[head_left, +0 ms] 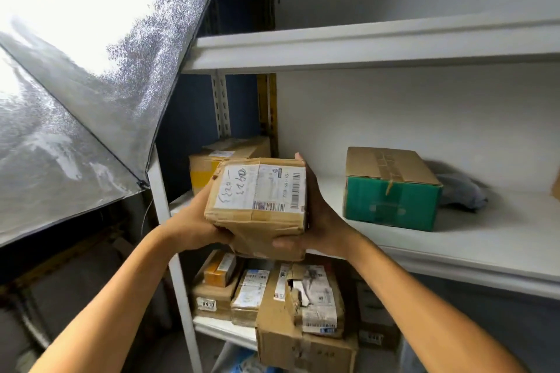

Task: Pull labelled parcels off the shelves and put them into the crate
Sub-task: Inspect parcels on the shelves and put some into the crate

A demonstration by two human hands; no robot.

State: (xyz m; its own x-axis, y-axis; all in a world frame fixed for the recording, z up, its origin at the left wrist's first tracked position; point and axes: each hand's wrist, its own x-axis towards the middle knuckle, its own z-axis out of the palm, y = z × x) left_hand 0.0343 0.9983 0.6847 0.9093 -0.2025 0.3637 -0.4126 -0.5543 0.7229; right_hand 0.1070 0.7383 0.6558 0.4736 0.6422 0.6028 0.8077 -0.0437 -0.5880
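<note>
A taped brown cardboard parcel (257, 206) with a white shipping label and handwritten figures is held in front of the white shelf (454, 239), between both hands. My left hand (194, 221) grips its left side and bottom edge. My right hand (315, 215) grips its right side, fingers behind and thumb under the lower corner. No crate is in view.
A green-and-brown box (391, 191) and a grey bag (463, 192) lie on the middle shelf. Another brown parcel (212, 157) sits behind the held one. Several labelled parcels (272, 297) crowd the lower shelf. A silver umbrella reflector (75, 70) fills the left.
</note>
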